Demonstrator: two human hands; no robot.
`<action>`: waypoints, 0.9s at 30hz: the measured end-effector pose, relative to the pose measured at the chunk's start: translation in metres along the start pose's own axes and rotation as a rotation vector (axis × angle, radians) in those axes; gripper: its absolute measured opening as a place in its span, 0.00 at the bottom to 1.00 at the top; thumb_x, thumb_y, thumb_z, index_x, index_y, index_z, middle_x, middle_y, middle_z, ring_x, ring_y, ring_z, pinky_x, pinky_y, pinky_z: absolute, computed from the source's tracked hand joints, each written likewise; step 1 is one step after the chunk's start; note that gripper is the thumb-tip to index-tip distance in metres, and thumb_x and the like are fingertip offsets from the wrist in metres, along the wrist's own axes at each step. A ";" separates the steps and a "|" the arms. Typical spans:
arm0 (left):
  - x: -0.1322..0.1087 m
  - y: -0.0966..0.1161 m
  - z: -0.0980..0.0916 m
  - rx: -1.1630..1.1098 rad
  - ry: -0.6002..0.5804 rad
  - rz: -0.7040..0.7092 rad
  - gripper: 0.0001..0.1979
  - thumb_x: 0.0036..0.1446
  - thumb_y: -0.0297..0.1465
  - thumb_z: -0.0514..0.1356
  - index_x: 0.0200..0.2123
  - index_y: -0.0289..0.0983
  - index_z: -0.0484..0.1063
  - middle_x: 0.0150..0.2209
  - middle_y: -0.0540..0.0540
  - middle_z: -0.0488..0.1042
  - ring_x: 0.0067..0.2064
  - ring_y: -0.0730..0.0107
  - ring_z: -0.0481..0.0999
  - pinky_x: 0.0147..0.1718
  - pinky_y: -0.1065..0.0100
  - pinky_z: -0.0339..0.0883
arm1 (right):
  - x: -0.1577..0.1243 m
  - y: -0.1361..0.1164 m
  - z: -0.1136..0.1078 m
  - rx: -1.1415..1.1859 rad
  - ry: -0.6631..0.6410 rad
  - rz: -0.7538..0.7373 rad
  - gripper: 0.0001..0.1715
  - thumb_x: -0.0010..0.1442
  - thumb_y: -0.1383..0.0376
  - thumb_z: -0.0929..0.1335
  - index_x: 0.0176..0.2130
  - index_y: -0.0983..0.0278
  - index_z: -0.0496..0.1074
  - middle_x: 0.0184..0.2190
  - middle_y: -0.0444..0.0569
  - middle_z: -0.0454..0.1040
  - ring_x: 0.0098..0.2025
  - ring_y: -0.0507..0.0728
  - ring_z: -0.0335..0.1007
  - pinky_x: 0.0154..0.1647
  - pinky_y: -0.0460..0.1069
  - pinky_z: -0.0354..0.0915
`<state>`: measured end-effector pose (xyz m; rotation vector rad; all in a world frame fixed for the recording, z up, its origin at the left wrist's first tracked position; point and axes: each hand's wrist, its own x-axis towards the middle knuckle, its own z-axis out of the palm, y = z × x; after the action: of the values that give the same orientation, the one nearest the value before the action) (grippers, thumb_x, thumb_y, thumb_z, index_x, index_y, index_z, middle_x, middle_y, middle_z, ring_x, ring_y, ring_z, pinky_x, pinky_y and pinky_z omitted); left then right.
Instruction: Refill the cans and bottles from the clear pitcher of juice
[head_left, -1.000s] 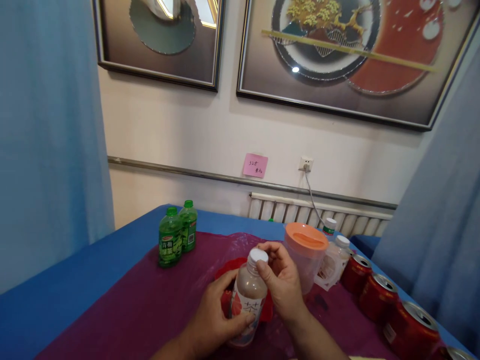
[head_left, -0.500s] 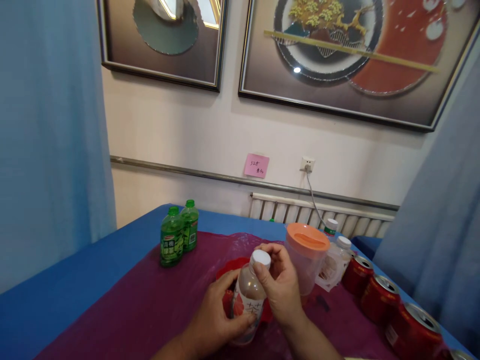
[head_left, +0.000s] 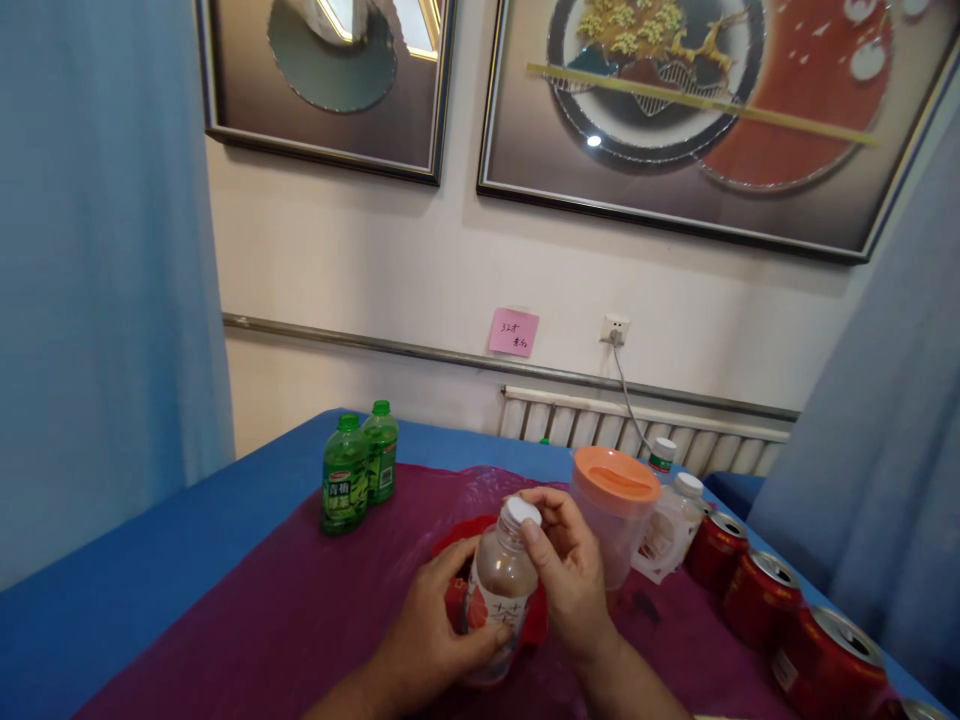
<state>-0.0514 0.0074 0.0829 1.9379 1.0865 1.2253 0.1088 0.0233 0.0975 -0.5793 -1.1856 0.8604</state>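
My left hand is wrapped round the body of a clear plastic bottle with a red and white label. The bottle stands nearly upright, leaning a little. At its top, my right hand grips the white bottle cap between thumb and fingers; the cap sits on the neck. Behind the bottle lies a red dish-like thing, mostly hidden by the hands. Just right of my right hand stands a clear plastic pitcher with an orange lid.
Two green bottles stand at the left back. Right of the pitcher are clear bottles with white caps and a row of several red cans. A purple plastic sheet covers part of the blue table; a radiator is behind.
The right fingers have shifted slightly on the cap, the thumb now nearer its right side. My left hand keeps its hold on the bottle, which has barely moved.
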 end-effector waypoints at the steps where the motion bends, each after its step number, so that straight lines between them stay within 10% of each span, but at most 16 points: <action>1: 0.000 -0.001 0.000 -0.002 -0.006 0.006 0.30 0.42 0.31 0.66 0.53 0.41 0.72 0.51 0.45 0.80 0.48 0.57 0.80 0.51 0.62 0.72 | 0.001 -0.001 0.000 -0.015 0.002 -0.003 0.18 0.61 0.53 0.73 0.47 0.60 0.74 0.43 0.49 0.78 0.43 0.57 0.74 0.45 0.50 0.69; 27: 0.000 -0.004 0.002 0.101 -0.026 0.039 0.29 0.43 0.31 0.66 0.52 0.41 0.73 0.50 0.46 0.80 0.48 0.58 0.80 0.51 0.61 0.72 | -0.001 0.008 0.006 -0.096 0.080 -0.028 0.26 0.50 0.53 0.79 0.43 0.60 0.70 0.38 0.44 0.73 0.37 0.55 0.70 0.40 0.49 0.67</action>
<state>-0.0508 0.0090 0.0791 2.0539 1.1213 1.1831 0.1009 0.0264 0.0928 -0.6682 -1.1647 0.7531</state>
